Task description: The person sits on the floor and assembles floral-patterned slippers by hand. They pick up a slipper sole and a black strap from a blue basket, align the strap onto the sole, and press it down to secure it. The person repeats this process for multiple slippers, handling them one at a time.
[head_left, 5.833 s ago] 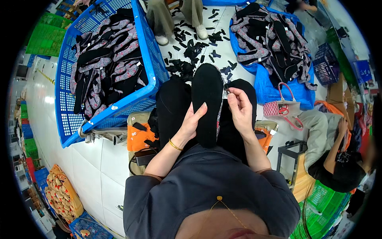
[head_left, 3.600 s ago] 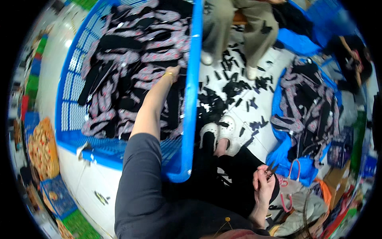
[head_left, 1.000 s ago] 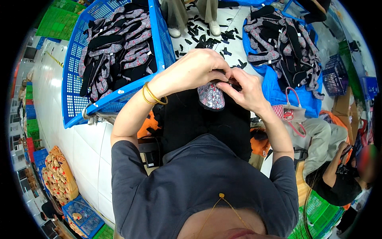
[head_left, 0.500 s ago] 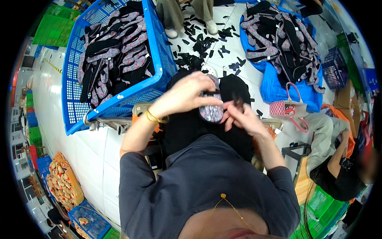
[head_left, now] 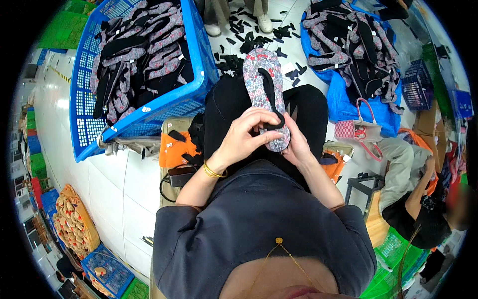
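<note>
A flip-flop with a grey and red flower-patterned sole lies face up over my lap, its toe end pointing away from me. Its black strap runs along the middle of the sole and curves near the heel. My left hand is closed, pinching the strap between thumb and fingers over the heel part. Against the right edge of the heel, my right hand grips the sole, with some of its fingers hidden beneath it.
A blue crate heaped with patterned and black footwear pieces stands at left. On the right, a blue sack holds a similar heap. Black scraps litter the floor ahead, near a person's shoes. Another person sits at right.
The flip-flop has turned from a foreshortened pose to lie with its patterned face fully in view. My right hand has come in to its heel edge; my left has moved down to the strap.
</note>
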### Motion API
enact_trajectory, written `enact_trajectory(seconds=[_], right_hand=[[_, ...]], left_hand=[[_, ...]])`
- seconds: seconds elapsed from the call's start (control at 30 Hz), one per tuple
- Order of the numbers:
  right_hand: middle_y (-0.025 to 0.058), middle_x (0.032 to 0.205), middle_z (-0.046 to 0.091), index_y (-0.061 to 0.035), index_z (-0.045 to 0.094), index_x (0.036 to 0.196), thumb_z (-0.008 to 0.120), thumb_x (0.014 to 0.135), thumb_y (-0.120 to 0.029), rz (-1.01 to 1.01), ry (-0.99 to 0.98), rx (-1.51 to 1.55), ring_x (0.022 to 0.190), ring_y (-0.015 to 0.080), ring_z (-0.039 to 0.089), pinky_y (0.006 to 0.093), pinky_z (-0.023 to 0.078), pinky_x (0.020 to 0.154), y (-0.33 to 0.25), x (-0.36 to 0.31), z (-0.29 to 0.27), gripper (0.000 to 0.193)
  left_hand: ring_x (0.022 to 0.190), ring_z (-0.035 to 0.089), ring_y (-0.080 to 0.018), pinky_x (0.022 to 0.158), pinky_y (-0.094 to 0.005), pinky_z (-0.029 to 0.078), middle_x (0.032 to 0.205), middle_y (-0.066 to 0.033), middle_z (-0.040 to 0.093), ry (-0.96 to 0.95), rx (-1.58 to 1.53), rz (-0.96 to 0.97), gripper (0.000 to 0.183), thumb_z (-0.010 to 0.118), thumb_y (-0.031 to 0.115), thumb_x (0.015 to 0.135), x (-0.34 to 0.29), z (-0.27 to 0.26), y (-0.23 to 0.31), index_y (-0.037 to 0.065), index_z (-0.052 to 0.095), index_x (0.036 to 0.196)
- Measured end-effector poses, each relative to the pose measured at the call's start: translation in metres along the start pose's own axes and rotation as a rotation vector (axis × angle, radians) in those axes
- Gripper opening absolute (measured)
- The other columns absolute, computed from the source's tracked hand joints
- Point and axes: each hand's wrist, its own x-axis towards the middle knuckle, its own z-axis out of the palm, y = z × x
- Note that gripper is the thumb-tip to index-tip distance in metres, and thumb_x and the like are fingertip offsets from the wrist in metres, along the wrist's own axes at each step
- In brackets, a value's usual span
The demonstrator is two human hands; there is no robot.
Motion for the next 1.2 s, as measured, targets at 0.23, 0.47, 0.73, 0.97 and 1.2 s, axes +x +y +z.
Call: enact_trajectory(seconds=[0.23, 0.47, 0.73, 0.97, 1.2], right_hand=[[0.0027, 0.087, 0.067, -0.0076, 0.056, 0.117, 0.039, 0.102, -0.040, -0.011, 0.080, -0.147, 0.046, 0.0005, 0.049, 0.0168, 0.029, 0.032, -0.009, -0.002, 0.024, 0.040], [0.0017, 0.086, 0.067, -0.0083, 0.057, 0.115, 0.042, 0.100, -0.042, 0.000, 0.187, -0.068, 0.046, 0.0017, 0.048, 0.0179, 0.027, 0.031, 0.000, 0.001, 0.012, 0.040], [0.0067, 0.088, 0.070, -0.0088, 0.058, 0.113, 0.037, 0.099, -0.045, -0.006, 0.146, -0.001, 0.056, 0.0072, 0.063, 0.0181, 0.035, 0.031, 0.004, 0.005, 0.034, 0.045], [0.0110, 0.096, 0.068, -0.0045, 0.059, 0.111, 0.037, 0.095, -0.048, -0.034, 0.069, -0.006, 0.071, 0.0167, 0.066, 0.0246, 0.052, 0.055, 0.012, 0.015, 0.024, 0.052], [0.0104, 0.093, 0.068, -0.0031, 0.059, 0.110, 0.036, 0.095, -0.049, -0.084, -0.001, -0.096, 0.076, 0.0168, 0.067, 0.0247, 0.052, 0.055, 0.002, 0.019, 0.008, 0.053]], left_hand=[[0.101, 0.058, -0.0116, 0.084, -0.0258, 0.048, 0.115, -0.0065, 0.058, -0.018, -0.124, -0.109, 0.044, 0.076, 0.003, 0.079, 0.001, -0.008, 0.000, 0.002, 0.055, 0.118], [0.089, 0.061, -0.0149, 0.074, -0.0257, 0.049, 0.091, -0.0056, 0.065, 0.153, 0.368, 0.211, 0.024, 0.076, 0.007, 0.078, 0.008, -0.005, -0.004, 0.004, 0.068, 0.101], [0.068, 0.062, -0.0089, 0.059, -0.0224, 0.050, 0.080, -0.0026, 0.069, 0.255, -0.286, -0.226, 0.011, 0.069, 0.011, 0.087, 0.004, 0.005, -0.016, 0.001, 0.068, 0.091], [0.069, 0.063, -0.0120, 0.064, -0.0230, 0.052, 0.082, -0.0089, 0.067, 0.461, -0.513, -0.019, 0.011, 0.057, 0.011, 0.095, 0.015, -0.022, -0.026, 0.000, 0.059, 0.094], [0.071, 0.056, -0.0107, 0.063, -0.0227, 0.047, 0.089, -0.0072, 0.064, 0.187, -0.265, -0.096, 0.019, 0.054, 0.012, 0.096, 0.006, -0.042, -0.007, 0.000, 0.066, 0.087]])
